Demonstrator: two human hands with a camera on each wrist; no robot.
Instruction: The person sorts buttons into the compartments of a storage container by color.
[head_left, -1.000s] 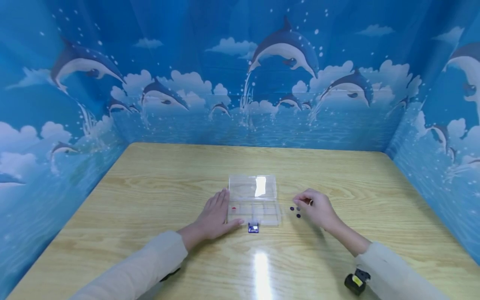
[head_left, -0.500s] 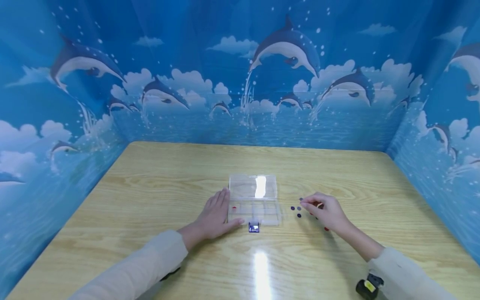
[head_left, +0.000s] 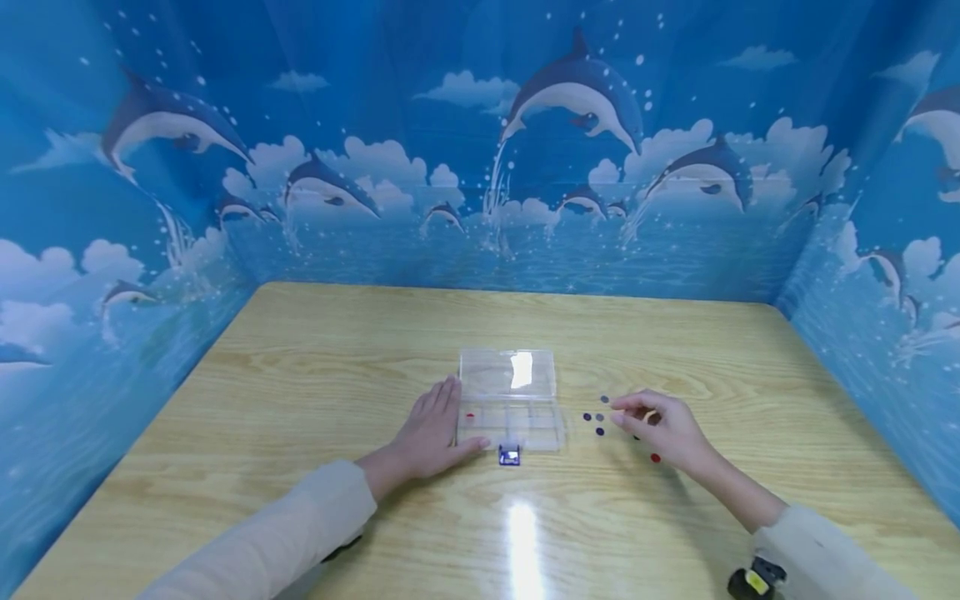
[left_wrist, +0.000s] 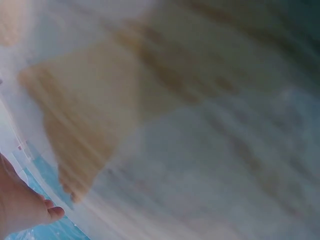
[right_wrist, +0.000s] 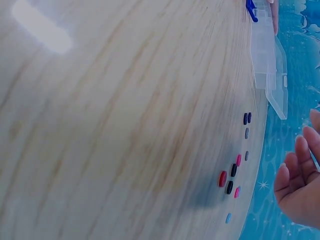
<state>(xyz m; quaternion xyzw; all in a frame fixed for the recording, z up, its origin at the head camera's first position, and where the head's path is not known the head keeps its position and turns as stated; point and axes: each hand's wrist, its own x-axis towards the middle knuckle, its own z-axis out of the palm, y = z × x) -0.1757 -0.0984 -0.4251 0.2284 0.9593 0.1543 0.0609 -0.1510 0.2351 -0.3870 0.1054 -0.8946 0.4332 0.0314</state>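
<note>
Wood-grain table (head_left: 360, 342), dolphin-print blue curtain (head_left: 450, 125) behind: one piece boxed, more loose

You have a clear plastic divided box (head_left: 540, 435) on the table, its lid (head_left: 487, 373) laid open, with one small red piece (head_left: 470, 415) in a left-hand compartment. That looks like an early stage: small round dark discs (head_left: 600, 432), a red disc (head_left: 656, 457), a pink disc (right_wrist: 238, 160) and a blue disc (right_wrist: 228, 218) lie loose, right of the box. Your left hand (head_left: 433, 433) is flat, fingers straight against the box's left side. Your right hand (head_left: 671, 429) curls its fingers toward the thumb near the discs; whether it pinches one, you can't tell at this size. Compared with a second ago, it sits farther right, the red disc now shows, and your left hand stays put.
</note>
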